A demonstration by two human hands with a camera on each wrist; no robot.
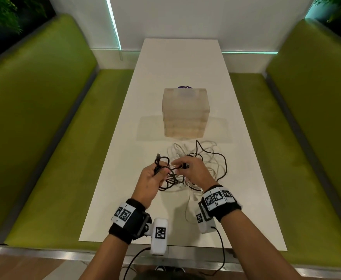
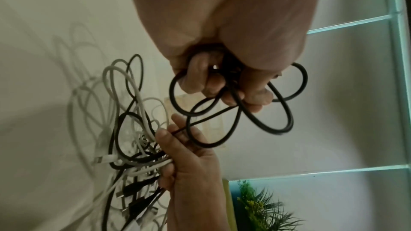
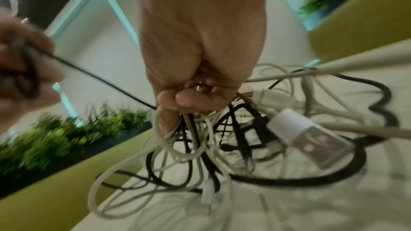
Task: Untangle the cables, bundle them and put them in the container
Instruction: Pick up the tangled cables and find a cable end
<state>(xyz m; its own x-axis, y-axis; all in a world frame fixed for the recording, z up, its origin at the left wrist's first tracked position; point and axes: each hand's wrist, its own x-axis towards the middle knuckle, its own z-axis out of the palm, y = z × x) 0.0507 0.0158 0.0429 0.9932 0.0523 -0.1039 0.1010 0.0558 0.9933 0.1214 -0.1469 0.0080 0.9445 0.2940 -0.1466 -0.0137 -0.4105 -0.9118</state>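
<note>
Fingers [image 2: 195, 80] of the left hand [image 1: 149, 178] curl around looped black cable [image 2: 278, 126]; the right hand [image 1: 194, 170] clutches the tangle [image 3: 200, 140] (black and white cords) above the table [image 1: 246, 158], near the translucent container [image 1: 185, 112].

Black cable [image 2: 235, 115] looped round the curled fingers [image 2: 195, 80] of the left hand [image 1: 148, 178]. Tangle of white and black cables [image 3: 200, 147] under the fingertips [image 3: 182, 101] of the right hand [image 1: 194, 170], a white plug with a silver metal end [image 3: 309, 140] just beside them. Beyond the fingers, a frosted, see-through container [image 1: 185, 112] with a pale beige tint, on a white table [image 1: 246, 178]. Black wristbands [image 1: 131, 219] behind the fingers, carrying white tags printed with black square patterns. Green benches [image 1: 34, 118] on both sides.
</note>
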